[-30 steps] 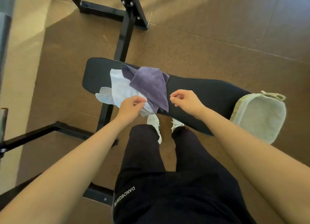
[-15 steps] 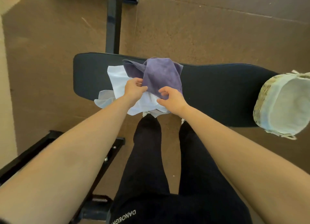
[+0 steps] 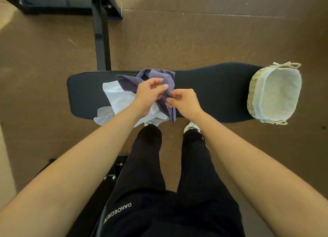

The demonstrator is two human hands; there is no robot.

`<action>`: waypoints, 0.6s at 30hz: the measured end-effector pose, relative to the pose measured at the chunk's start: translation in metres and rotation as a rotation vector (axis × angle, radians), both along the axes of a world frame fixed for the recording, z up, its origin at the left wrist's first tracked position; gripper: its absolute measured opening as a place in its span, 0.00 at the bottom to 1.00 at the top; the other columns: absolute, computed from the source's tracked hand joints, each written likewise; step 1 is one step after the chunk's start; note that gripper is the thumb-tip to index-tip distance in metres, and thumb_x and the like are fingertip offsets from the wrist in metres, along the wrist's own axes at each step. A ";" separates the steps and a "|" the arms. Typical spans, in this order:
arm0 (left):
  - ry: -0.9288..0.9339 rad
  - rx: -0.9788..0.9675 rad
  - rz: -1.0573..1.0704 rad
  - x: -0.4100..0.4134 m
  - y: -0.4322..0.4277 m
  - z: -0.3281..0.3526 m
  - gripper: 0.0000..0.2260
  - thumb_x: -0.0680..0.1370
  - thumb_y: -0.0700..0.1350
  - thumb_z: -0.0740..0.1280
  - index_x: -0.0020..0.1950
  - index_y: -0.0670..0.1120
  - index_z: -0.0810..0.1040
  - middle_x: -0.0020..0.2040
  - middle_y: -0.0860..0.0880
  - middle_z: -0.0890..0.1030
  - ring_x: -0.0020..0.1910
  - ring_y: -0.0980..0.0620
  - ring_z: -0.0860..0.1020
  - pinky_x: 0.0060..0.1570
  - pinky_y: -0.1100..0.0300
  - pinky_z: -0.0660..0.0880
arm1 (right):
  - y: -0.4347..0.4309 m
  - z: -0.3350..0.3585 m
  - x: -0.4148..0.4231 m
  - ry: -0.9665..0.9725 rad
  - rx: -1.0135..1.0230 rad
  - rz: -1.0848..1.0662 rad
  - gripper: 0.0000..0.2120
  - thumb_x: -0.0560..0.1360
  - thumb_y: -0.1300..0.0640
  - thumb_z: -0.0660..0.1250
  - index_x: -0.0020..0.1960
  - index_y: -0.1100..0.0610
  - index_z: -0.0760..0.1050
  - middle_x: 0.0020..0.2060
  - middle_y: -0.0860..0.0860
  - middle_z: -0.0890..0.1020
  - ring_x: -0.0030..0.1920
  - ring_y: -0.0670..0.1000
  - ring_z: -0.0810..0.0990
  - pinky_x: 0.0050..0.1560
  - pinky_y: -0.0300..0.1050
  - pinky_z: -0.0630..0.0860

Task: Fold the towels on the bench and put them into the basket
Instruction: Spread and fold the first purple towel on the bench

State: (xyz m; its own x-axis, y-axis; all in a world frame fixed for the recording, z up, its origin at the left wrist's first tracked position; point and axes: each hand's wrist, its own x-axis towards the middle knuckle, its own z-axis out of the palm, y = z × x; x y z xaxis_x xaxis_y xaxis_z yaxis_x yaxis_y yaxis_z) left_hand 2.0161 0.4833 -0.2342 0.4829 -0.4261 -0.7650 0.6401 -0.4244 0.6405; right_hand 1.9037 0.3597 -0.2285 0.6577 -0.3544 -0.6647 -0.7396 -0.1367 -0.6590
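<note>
Folding was judged barely begun: purple towel [image 3: 132, 81] was pinched by fingers of left hand [image 3: 149, 94] and right hand [image 3: 185, 102], white towel [image 3: 117, 95] beneath them unfolded, basket [image 3: 253, 95] well rightward unfilled.

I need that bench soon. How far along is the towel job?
Done: nothing yet; the basket shows only its lining. In hand: the left hand and right hand both pinch the crumpled purple towel over the bench. Left: fold it, then the white towel lying unfolded beneath it, and put both in the basket.
</note>
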 end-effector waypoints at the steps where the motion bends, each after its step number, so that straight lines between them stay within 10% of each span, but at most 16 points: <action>1: 0.009 -0.036 -0.017 -0.001 -0.006 0.010 0.10 0.80 0.39 0.72 0.60 0.44 0.80 0.47 0.49 0.82 0.46 0.54 0.82 0.50 0.59 0.80 | -0.008 0.011 -0.003 -0.028 0.052 0.004 0.06 0.79 0.62 0.70 0.49 0.65 0.84 0.42 0.60 0.86 0.45 0.51 0.87 0.51 0.47 0.84; 12: -0.300 -0.039 -0.450 -0.030 -0.066 0.117 0.04 0.78 0.38 0.68 0.45 0.40 0.82 0.38 0.50 0.81 0.38 0.54 0.77 0.45 0.53 0.76 | -0.060 0.124 -0.059 -0.188 0.293 -0.155 0.06 0.80 0.67 0.69 0.54 0.67 0.84 0.42 0.59 0.87 0.44 0.55 0.88 0.46 0.42 0.84; 18: -0.091 0.003 -0.074 -0.073 -0.109 0.163 0.08 0.82 0.36 0.60 0.48 0.39 0.78 0.38 0.44 0.78 0.36 0.51 0.78 0.39 0.57 0.78 | -0.098 0.148 -0.103 -0.241 0.269 -0.273 0.07 0.81 0.64 0.68 0.52 0.68 0.82 0.36 0.63 0.82 0.34 0.52 0.81 0.36 0.42 0.77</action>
